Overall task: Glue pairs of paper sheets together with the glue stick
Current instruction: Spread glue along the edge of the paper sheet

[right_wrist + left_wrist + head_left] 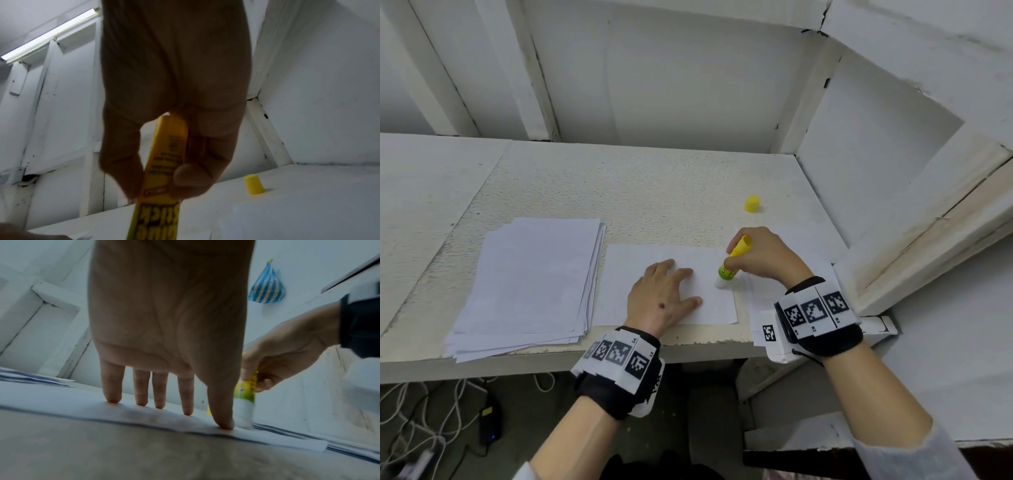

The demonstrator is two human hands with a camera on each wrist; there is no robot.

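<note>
Spread flat with fingers straight, the left hand [663, 298] presses down on a single sheet of paper [626, 274] lying at the front of a white table [654, 185], while the right hand [765, 255] grips a yellow and green glue stick [732, 262] between thumb and curled fingers. Tilted, the glue stick has its white tip touching the sheet near the right edge, just beside the left thumb [221, 402]. A stack of paper [530, 284] sits just to the left of the sheet, its lower corners overhanging the table's front edge. More paper [760, 294] lies under the right wrist. Standing upright well behind the right hand, the yellow cap [752, 204] rests alone on the table. Both wrists wear black bands [619, 373] with printed black-and-white markers.
</note>
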